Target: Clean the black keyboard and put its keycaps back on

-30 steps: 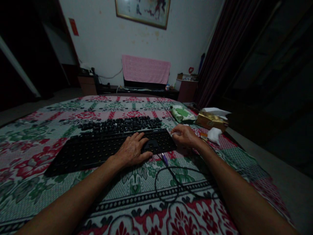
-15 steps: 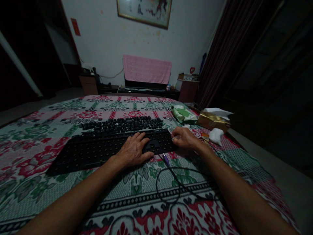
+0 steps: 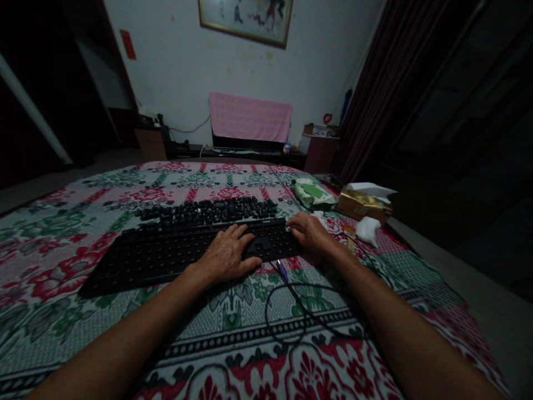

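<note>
Your left hand (image 3: 227,255) lies flat, fingers loosely spread, on the right end of a flat black plastic keyboard (image 3: 162,256). Your right hand (image 3: 307,230) curls its fingers over the keyboard's far right corner; I cannot tell whether they pinch anything. Just beyond your fingertips lies a bumpy row of loose black keycaps (image 3: 208,211). Behind your palms, a thin cable (image 3: 300,312) loops on the woven floral bedspread (image 3: 83,311).

Dim home bedroom, floral bedspread (image 3: 125,194), framed picture (image 3: 245,19) on wall, pink-draped television (image 3: 249,119), dark curtains (image 3: 370,94)
</note>
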A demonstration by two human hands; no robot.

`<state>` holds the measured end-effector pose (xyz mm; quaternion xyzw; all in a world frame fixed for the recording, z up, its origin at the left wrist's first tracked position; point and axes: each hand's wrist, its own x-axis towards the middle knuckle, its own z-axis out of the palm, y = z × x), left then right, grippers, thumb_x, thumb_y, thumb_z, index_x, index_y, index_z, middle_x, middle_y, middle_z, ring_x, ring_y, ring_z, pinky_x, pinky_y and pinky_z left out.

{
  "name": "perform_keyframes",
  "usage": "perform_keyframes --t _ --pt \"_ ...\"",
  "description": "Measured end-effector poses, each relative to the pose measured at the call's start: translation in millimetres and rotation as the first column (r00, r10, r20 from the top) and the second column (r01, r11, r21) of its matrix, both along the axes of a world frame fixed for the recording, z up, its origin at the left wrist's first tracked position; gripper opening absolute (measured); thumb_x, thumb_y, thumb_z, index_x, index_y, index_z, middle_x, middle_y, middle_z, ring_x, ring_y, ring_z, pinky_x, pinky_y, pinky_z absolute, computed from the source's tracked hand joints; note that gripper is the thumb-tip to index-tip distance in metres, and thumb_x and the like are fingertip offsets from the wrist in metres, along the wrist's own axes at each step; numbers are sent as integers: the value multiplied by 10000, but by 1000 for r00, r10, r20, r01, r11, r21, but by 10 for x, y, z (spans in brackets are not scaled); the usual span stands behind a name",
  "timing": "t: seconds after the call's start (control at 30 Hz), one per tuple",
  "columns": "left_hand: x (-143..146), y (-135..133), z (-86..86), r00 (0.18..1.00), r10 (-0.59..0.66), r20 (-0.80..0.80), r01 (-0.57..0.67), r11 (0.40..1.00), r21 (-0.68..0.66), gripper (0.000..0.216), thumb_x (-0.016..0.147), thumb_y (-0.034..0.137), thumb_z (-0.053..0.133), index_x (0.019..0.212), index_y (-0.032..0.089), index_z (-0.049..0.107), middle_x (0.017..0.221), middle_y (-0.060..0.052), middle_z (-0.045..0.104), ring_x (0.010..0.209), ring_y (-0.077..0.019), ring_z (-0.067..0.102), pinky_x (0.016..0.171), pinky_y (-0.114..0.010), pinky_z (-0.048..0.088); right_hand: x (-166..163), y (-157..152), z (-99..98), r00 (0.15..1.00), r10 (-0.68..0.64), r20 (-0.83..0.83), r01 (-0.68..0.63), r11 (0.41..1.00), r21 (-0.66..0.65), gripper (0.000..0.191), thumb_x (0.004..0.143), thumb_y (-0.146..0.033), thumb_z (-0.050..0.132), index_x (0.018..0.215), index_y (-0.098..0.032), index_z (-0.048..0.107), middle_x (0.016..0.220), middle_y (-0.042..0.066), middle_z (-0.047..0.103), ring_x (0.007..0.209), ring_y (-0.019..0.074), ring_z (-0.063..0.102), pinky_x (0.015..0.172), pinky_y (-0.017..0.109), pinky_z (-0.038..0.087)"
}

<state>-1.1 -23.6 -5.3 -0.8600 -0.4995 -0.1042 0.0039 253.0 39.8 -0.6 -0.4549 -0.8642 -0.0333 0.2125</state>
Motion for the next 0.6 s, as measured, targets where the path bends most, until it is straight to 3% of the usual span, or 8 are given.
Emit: perform_keyframes --t 0.37,0.6 --pt "-2 3 -5 1000 -4 2 4 1000 8 623 757 619 360 1240 230 416 1397 -82 295 1269 -309 251 986 -463 265 -38 -10 6 1000 -1 0 1 1000 -4 219 768 -132 444 895 -156 620 863 67 559 816 155 506 726 250 385" --pt "1 1 -9 1000 4 -5 -4 1000 14 628 755 618 365 1243 227 416 1394 -83 302 1265 -307 259 984 -464 267 -14 -63 35 992 -108 -66 108 994 -4 184 706 -162 481 810 -159 634 759 34 580 697 144 516 624 236 371"
